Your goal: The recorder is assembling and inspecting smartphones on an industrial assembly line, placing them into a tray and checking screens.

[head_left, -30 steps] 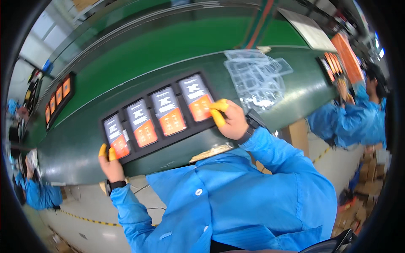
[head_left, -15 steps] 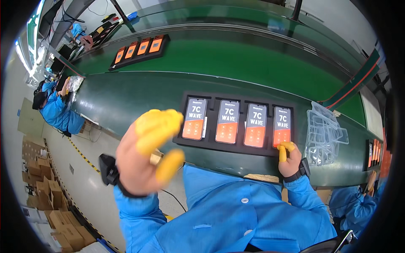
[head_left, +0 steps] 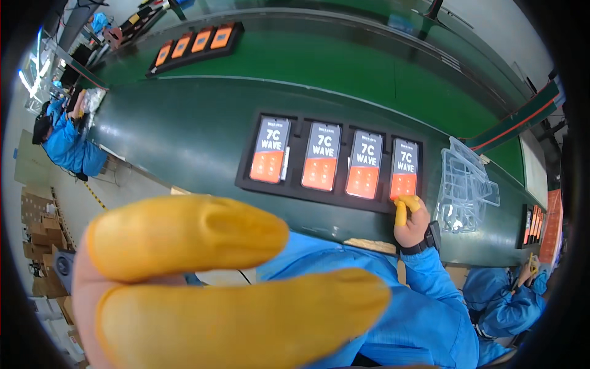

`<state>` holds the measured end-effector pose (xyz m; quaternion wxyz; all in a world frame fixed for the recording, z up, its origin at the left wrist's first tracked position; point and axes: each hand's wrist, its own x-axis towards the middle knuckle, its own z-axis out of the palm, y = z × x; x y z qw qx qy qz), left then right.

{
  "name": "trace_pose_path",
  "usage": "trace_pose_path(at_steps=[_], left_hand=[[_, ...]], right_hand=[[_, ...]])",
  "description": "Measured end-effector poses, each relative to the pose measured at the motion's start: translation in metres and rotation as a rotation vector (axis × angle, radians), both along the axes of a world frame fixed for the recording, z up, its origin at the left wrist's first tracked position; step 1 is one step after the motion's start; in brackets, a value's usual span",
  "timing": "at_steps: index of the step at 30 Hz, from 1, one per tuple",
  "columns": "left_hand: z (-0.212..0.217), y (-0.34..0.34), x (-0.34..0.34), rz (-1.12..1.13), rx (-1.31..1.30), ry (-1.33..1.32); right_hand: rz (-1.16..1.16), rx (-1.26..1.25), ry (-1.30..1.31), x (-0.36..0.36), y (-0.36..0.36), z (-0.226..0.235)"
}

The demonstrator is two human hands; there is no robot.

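The right hand (head_left: 413, 227) is resting its yellow-capped fingertips at the near end of the last phone (head_left: 404, 166); whether they are gripping it, I cannot tell. That phone is lying in a black tray (head_left: 289, 189), just ahead of this hand, and three more phones (head_left: 321, 157) are sitting in a row to its left, in the same tray. The left hand (head_left: 153, 301) is looming close to the camera, its two yellow-capped digits spread apart, and it is blocking the view of the floor and part of the blue coat (head_left: 409, 320). Clear plastic trays (head_left: 464, 190) are lying piled just right of the right hand, crowding that side of the bench (head_left: 184, 138). Beyond the left hand, a far tray (head_left: 178, 61) is holding four orange items (head_left: 201, 40). A co-worker (head_left: 74, 147) is sitting farther off on that side, and another (head_left: 504, 301) is working past the right hand.
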<state>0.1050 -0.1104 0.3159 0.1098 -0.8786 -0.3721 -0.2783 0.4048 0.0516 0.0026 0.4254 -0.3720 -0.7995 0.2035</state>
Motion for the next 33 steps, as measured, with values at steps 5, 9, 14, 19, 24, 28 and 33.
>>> trace_pose_path(at_steps=[5,9,14,19,24,28,33], left_hand=[[0.000,0.012,-0.007,0.048,-0.084,-0.003],[0.000,0.007,0.004,0.063,-0.153,0.019],[-0.004,0.012,0.016,-0.058,-0.130,0.090],[-0.026,0.013,0.067,0.363,-0.118,-0.454],[-0.036,0.028,0.056,0.068,0.066,-0.317],[-0.057,0.060,0.044,-0.151,0.270,-0.295],[-0.064,0.072,0.032,-0.293,0.513,-0.238]], right_hand=[[0.007,0.074,0.023,0.005,0.000,0.003],[0.034,0.071,0.029,0.007,-0.001,0.003],[0.065,0.066,0.014,0.008,0.000,0.005],[0.064,0.058,0.022,0.006,0.002,0.004],[0.077,0.074,0.010,0.001,0.001,0.003],[0.062,0.093,-0.002,0.010,0.002,0.000],[0.082,0.080,0.023,0.009,0.002,0.006]])
